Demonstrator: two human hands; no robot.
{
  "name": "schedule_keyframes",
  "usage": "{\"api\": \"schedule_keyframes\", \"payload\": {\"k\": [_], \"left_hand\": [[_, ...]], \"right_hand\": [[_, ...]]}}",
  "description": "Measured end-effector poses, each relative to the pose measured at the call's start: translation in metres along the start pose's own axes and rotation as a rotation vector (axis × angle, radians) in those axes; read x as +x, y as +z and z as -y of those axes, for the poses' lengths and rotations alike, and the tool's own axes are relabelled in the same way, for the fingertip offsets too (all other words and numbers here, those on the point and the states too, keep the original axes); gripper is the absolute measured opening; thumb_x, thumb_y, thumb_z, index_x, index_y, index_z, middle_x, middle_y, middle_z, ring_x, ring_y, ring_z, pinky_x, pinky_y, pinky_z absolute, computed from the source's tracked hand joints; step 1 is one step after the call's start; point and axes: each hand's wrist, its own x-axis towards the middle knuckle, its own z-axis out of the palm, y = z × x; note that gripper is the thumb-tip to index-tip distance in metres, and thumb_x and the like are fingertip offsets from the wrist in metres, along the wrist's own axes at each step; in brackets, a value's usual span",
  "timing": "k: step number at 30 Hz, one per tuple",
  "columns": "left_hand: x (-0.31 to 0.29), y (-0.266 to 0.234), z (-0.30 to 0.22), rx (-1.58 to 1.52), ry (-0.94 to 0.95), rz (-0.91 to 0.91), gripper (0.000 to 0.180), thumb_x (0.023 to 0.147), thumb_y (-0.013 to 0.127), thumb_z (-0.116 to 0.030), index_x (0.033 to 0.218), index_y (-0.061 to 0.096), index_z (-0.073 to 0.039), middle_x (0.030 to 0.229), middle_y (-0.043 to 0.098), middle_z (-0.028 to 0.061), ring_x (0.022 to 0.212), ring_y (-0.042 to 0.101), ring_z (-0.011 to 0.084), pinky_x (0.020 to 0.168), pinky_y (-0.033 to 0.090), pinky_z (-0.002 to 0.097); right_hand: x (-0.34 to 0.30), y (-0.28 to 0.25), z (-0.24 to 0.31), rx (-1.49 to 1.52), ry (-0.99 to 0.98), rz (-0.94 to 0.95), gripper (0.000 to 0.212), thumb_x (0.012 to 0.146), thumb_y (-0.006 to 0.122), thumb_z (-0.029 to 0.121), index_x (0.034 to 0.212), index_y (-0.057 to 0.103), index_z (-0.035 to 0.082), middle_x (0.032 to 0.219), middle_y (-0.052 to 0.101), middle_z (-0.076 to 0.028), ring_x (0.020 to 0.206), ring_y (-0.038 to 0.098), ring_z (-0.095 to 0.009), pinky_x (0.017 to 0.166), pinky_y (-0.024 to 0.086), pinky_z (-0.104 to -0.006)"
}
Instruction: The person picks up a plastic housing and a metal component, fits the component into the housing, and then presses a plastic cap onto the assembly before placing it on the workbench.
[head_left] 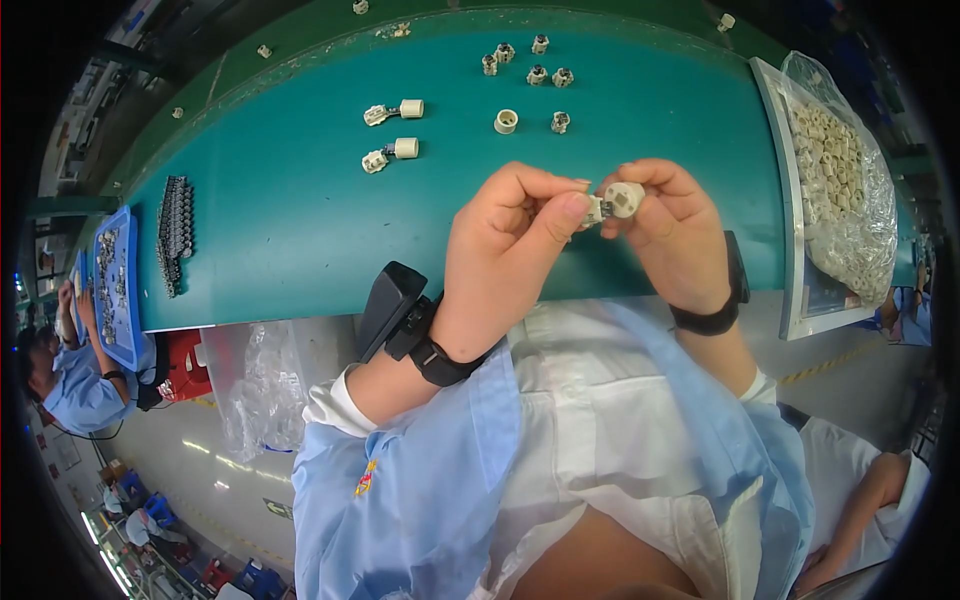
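Note:
Over the near part of the green bench, my left hand (515, 240) pinches a small cream plastic fitting (592, 213) between thumb and fingers, which hide much of it. My right hand (675, 230) grips a round cream cap (625, 199), its end face turned up. Dark metal shows between cap and fitting; whether they are joined I cannot tell. Beyond my hands stand a loose cream cap (506, 121) and a small fitting with dark metal (561, 122). Two cap-and-fitting pairs (405, 148) (411, 109) lie farther left.
Several similar fittings (537, 75) stand at the back of the green bench (300, 220). Dark metal strips (174, 235) lie at left beside a blue tray (118, 290). A bag of cream caps (835, 170) fills a white-edged tray (790, 220) at right. Co-workers sit at both sides.

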Motion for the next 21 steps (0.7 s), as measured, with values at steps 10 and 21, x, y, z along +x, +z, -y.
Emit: {"api": "schedule_keyframes", "payload": {"k": [10,21], "left_hand": [[0.0016,-0.0024,0.0026,0.117,0.044,-0.01,0.013,0.084,0.055,-0.012,0.091,0.052,-0.001,0.083,0.059,0.0045,0.073,0.054,0.0078,0.063,0.043,0.0182],[0.0036,0.0,-0.002,0.116,-0.03,-0.059,0.011,0.083,0.056,-0.011,0.082,0.052,-0.001,0.073,0.058,0.0019,0.063,0.051,0.0036,0.055,0.041,0.0162]], "right_hand": [[-0.0016,0.0051,0.0012,-0.108,-0.043,0.01,0.03,0.082,0.055,0.005,0.109,0.048,-0.003,0.1,0.057,-0.009,0.089,0.055,-0.015,0.081,0.044,-0.0258],[-0.005,0.0067,0.005,-0.456,-0.224,0.022,0.025,0.078,0.056,-0.002,0.103,0.053,-0.006,0.105,0.052,-0.013,0.091,0.054,-0.016,0.078,0.046,-0.025]]}}
